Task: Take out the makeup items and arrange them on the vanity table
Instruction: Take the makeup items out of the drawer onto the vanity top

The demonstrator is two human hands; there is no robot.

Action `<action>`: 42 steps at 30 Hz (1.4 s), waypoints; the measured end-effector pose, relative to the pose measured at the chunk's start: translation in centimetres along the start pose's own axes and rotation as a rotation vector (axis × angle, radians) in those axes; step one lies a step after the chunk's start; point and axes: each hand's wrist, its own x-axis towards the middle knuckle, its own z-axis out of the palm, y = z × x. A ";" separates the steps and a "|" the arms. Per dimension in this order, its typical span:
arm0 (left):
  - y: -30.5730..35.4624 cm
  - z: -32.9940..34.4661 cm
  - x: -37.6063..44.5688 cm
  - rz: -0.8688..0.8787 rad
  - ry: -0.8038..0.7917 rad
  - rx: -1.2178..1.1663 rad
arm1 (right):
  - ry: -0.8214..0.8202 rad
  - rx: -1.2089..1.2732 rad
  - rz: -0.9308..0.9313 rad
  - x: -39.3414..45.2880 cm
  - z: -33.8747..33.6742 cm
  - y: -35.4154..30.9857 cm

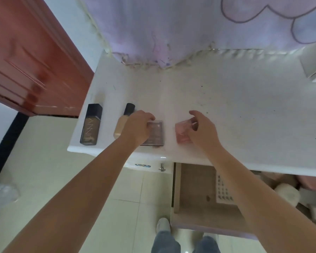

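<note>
Head view, nearest first: an open drawer (199,194) juts out below the vanity table's (226,110) near edge, holding a white sheet of small dark dots and little else that can be made out. Just beyond, on the white top near its left end, both hands work side by side. The left hand (137,127) rests curled on the near-left part of a flat grey-brown palette (156,132), fingers bent over its far edge and apparently gripping it. The right hand (202,129) curls around a small pink compact (182,133), thumb arched above; blur hides whether the fingers actually pinch it or hover just off it. Left of the palette lie a pale beige foundation bottle (121,123) with a dark cap, then a dark rectangular bottle (91,125), all roughly parallel. To do this step well, I judge each piece should be nudged flat along the surface, long sides parallel to the bottles, gaps even, well back from the near edge. Farther off hangs a lilac fringed cloth (171,33).
</note>
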 end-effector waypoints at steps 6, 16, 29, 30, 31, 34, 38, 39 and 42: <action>-1.3 0.3 -0.2 0.284 0.122 0.145 | 0.183 -0.166 -0.079 -0.5 3.9 -0.8; -6.8 1.0 0.0 0.076 0.006 0.153 | 0.467 -0.258 -0.153 -1.1 7.8 -2.1; -7.7 -0.3 -2.8 0.181 0.135 0.238 | 0.495 -0.328 -0.112 -2.3 10.1 -4.5; -7.4 0.0 -3.3 0.228 0.158 0.232 | 0.497 -0.338 -0.107 -2.4 9.9 -4.4; -7.2 0.3 -3.6 0.272 0.172 0.244 | 0.502 -0.353 -0.114 -2.4 9.6 -4.2; -6.1 1.4 -4.0 0.288 0.034 0.266 | 0.500 -0.380 -0.180 -2.3 8.7 -3.7; -5.8 2.8 -3.3 0.218 -0.070 0.349 | 0.463 -0.368 -0.196 -2.2 7.0 -3.0; -5.7 2.7 -3.3 0.224 -0.072 0.353 | 0.453 -0.361 -0.199 -2.1 6.7 -3.0; -5.6 2.2 -3.3 0.239 -0.091 0.341 | 0.432 -0.368 -0.220 -2.0 6.5 -2.8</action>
